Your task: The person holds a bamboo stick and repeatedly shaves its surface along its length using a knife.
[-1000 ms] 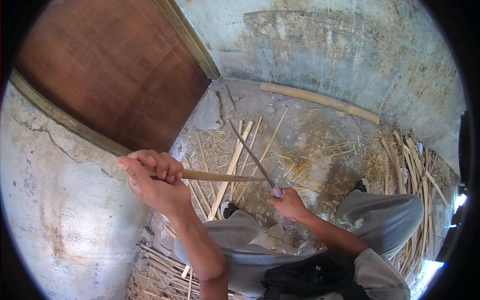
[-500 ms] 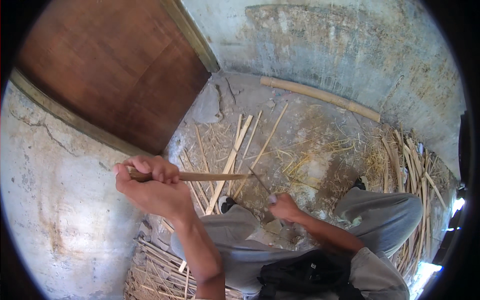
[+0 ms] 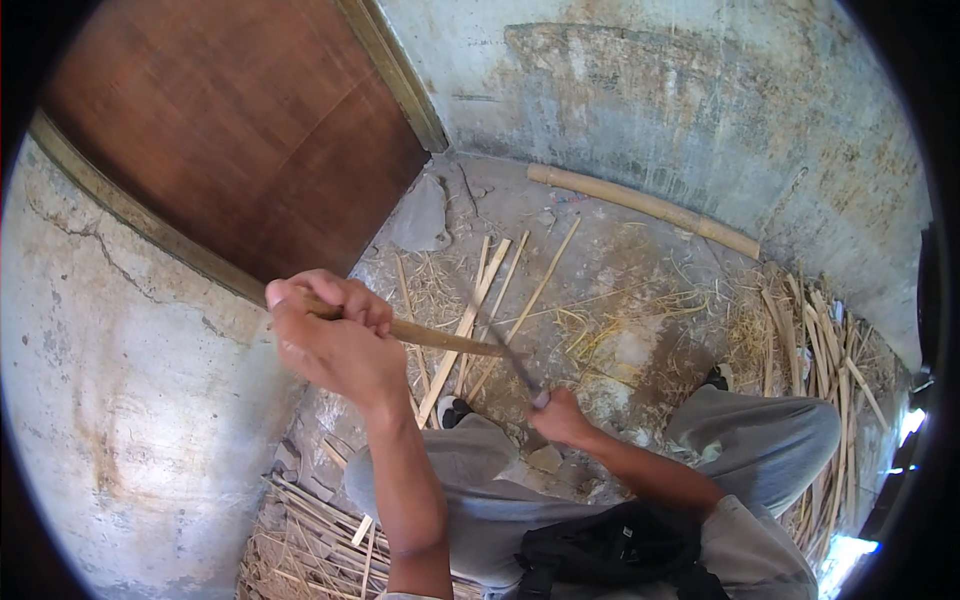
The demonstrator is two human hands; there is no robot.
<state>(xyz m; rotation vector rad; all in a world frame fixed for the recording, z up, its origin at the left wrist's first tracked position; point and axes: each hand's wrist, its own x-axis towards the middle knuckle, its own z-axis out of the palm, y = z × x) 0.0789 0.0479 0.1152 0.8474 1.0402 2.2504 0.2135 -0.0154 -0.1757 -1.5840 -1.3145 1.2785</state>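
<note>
My left hand is closed round one end of a brown bamboo strip, raised at the left and slanting down toward the middle. My right hand, lower and to the right, grips the pale handle of a knife. The blade, partly smeared by motion, points up and left and crosses near the strip's far end; whether it touches the strip I cannot tell. Beneath the hands, several pale split bamboo strips lie on the floor.
A bamboo pole lies along the back wall. Heaps of split bamboo line the right side, with another pile at lower left. Yellow shavings litter the floor. A brown door panel stands at the left. A black bag rests on my lap.
My left hand has shifted right and slightly up, so the strip now slopes downward to the right. The knife blade has swung to a steeper angle; my right hand moved slightly left.
</note>
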